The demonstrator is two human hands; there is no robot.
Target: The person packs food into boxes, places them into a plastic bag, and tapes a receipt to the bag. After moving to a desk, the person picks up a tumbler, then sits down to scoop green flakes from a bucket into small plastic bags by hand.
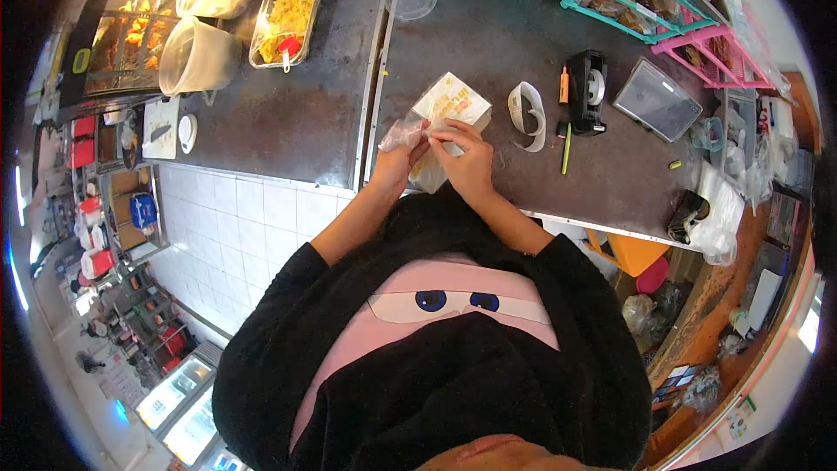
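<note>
A white box with yellow-orange print (453, 105) lies on the dark counter directly in front of me, seemingly inside a clear plastic bag (403, 133). My left hand (399, 161) is closed on the gathered plastic at the box's left near side. Beside it, my right hand (465, 155) pinches the same bag with thumb and fingertips, close against the left fingers. The fingers cover part of the bag and the near edge of the box.
Right of the box stand a paper strip roll (528, 117), an orange marker (564, 85), a black tape dispenser (588, 92) and a tablet (657, 99). Teal baskets (610, 13) line the back. Leftward are a food container (288, 17) and a white tub (199, 57).
</note>
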